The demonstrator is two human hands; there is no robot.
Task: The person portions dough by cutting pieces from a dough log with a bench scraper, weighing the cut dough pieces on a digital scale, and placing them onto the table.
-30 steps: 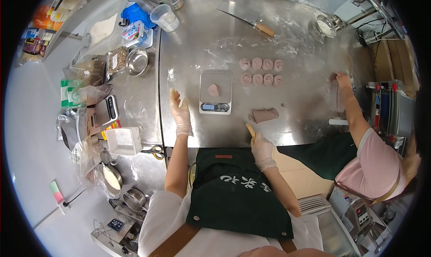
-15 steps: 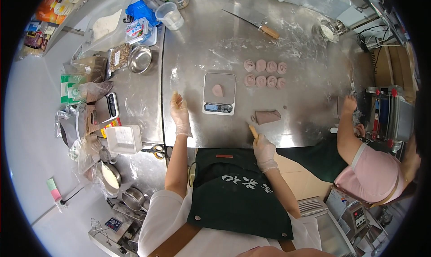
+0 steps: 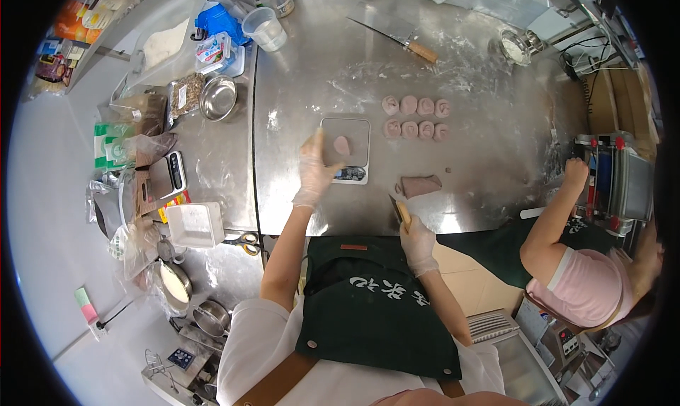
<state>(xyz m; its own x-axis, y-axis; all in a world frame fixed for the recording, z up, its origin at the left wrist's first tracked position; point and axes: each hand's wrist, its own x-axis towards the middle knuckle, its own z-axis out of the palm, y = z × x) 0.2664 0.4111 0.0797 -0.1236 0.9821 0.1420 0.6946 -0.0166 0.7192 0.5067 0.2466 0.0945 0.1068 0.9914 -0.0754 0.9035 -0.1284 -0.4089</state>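
Observation:
My gloved left hand is at the left edge of a kitchen scale, with thumb and fingers apart and nothing held. A small pinkish dough piece lies on the scale's plate. My gloved right hand, near the table's front edge, is closed round the wooden handle of a dough scraper; its dark blade shows nearly edge-on. Just beyond the scraper is a larger slab of pinkish dough. Two rows of small round dough pieces sit to the right of the scale.
A long knife lies at the far side of the steel table. A metal bowl, bags and a white tub stand left. At right, another person's arm reaches beside a roller machine.
My left hand has moved right, from the bare tabletop to the scale's edge. The scraper has turned so its blade shows. The other person's hand has shifted right, toward the machine.

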